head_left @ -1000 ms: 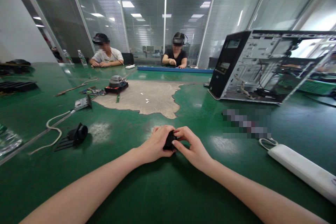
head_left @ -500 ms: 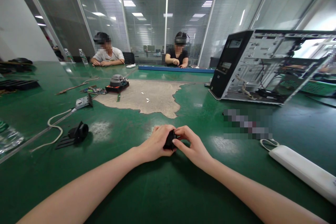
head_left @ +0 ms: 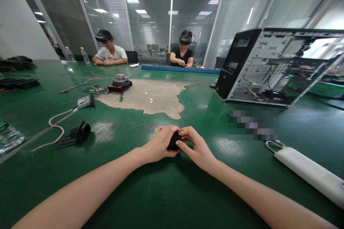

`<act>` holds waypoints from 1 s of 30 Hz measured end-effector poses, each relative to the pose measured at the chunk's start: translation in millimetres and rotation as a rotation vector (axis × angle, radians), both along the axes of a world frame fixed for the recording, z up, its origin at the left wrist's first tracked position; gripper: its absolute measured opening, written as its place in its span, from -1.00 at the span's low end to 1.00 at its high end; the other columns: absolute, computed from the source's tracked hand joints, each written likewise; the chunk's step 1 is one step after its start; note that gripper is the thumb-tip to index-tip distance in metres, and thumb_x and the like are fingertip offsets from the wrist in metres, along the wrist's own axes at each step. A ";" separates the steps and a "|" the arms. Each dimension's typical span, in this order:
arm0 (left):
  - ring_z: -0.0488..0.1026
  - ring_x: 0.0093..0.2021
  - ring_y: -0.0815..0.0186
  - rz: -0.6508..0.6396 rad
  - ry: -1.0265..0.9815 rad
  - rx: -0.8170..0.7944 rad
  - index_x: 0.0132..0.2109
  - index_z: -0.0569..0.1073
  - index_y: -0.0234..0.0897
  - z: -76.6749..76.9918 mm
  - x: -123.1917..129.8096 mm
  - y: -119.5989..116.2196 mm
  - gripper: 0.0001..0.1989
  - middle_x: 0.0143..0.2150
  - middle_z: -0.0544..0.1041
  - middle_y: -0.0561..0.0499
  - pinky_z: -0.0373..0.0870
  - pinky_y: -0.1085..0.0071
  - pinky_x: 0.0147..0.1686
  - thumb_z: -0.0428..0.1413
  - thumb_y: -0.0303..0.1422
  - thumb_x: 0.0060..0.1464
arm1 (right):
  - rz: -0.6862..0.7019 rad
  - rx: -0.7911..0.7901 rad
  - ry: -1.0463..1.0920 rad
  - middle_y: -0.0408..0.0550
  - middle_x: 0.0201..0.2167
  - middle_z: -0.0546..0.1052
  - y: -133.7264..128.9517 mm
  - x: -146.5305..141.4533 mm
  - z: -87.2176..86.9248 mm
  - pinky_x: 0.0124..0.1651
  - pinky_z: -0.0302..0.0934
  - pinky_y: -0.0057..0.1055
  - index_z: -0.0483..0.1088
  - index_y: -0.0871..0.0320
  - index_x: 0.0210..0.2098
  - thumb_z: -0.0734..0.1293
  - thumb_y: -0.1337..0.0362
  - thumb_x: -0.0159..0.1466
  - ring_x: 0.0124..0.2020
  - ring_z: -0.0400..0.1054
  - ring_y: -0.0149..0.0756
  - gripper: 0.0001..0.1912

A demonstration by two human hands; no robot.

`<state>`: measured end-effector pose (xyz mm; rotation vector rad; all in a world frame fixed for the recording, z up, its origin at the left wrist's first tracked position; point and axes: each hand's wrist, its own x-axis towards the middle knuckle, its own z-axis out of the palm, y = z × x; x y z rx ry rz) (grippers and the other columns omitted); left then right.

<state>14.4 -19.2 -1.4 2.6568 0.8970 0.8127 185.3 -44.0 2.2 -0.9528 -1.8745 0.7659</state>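
Note:
A small black part (head_left: 173, 141) is between my two hands, just above the green table (head_left: 150, 193). My left hand (head_left: 160, 144) wraps round its left side. On the other side my right hand (head_left: 194, 146) grips the part's right edge between thumb and fingers. The fingers hide much of the part, so its full shape does not show. To the left lies a black plastic piece with a round ring and long prongs (head_left: 77, 135).
An open computer case (head_left: 242, 68) stands at the right, with a white power strip (head_left: 309, 173) nearer me. At left are a metal bracket (head_left: 85, 101), a heatsink fan (head_left: 120, 83) and a plastic bottle (head_left: 9, 137). Two people sit across the table.

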 end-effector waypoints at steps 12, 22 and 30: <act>0.26 -0.03 0.16 0.009 0.006 -0.044 0.03 0.04 -0.17 0.6 -0.9 0.0 -0.39 -0.03 0.28 -0.06 0.10 0.21 -0.04 0.12 -0.46 -0.17 | 0.011 0.031 -0.090 -0.05 -0.21 0.32 -6.2 3.1 -4.4 -0.13 0.26 -0.26 0.15 0.08 -0.11 0.24 0.34 0.18 -0.24 0.31 -0.31 -0.71; 0.25 -0.02 0.16 0.011 0.002 -0.022 0.03 0.03 -0.18 0.7 -0.9 -0.8 -0.41 -0.03 0.28 -0.07 0.11 0.22 -0.04 0.15 -0.39 -0.11 | 0.025 -0.231 0.103 -0.12 -0.36 0.38 5.8 0.3 -2.2 -0.17 0.27 -0.30 0.20 0.13 -0.30 0.25 0.26 0.17 -0.28 0.35 -0.33 -0.87; 0.23 -0.01 0.17 -0.007 0.011 -0.012 0.04 0.01 -0.19 0.2 -1.2 0.5 -0.37 -0.02 0.27 -0.07 0.09 0.22 -0.04 0.15 -0.43 -0.14 | 0.030 0.011 -0.013 -0.06 -0.21 0.32 -2.6 3.2 3.1 -0.11 0.24 -0.29 0.27 0.11 -0.28 0.28 0.33 0.13 -0.15 0.26 -0.27 -0.85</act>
